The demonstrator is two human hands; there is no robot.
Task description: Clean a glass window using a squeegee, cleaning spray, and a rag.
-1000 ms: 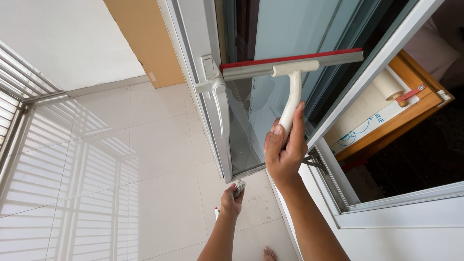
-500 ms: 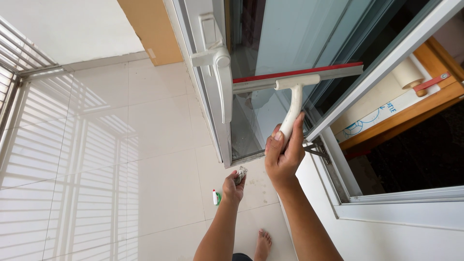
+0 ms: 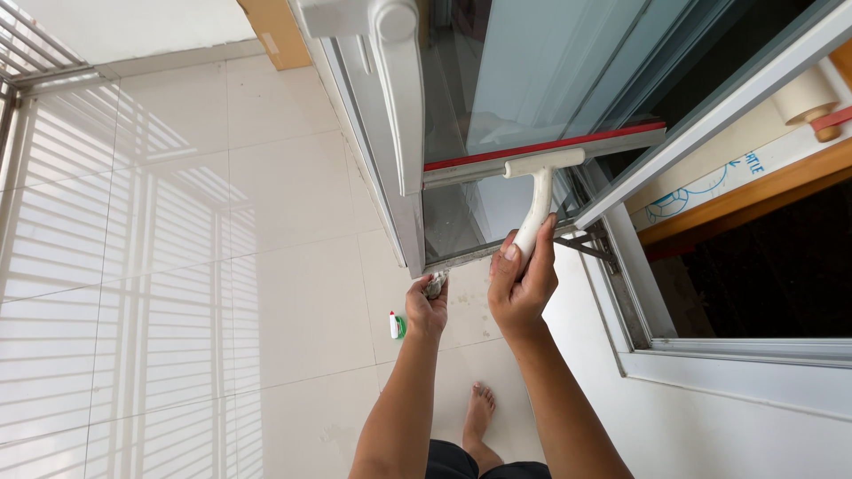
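Observation:
My right hand (image 3: 522, 282) grips the white handle of a squeegee (image 3: 541, 160) whose red-edged blade lies across the glass of an open window sash (image 3: 497, 80), low on the pane. My left hand (image 3: 426, 308) is closed around a small grey cloth at the sash's bottom corner. The white window handle (image 3: 401, 89) hangs on the sash frame above my left hand.
Pale floor tiles (image 3: 177, 266) striped with railing shadows lie below. A small white and green bottle (image 3: 396, 325) stands on the floor by my left hand. My bare foot (image 3: 479, 412) shows beneath. A wooden shelf with a tape roll (image 3: 803, 98) sits inside at the right.
The squeegee has slid down the glass toward the sash's bottom edge. My left hand has risen to the sash's bottom corner. The view has tilted lower.

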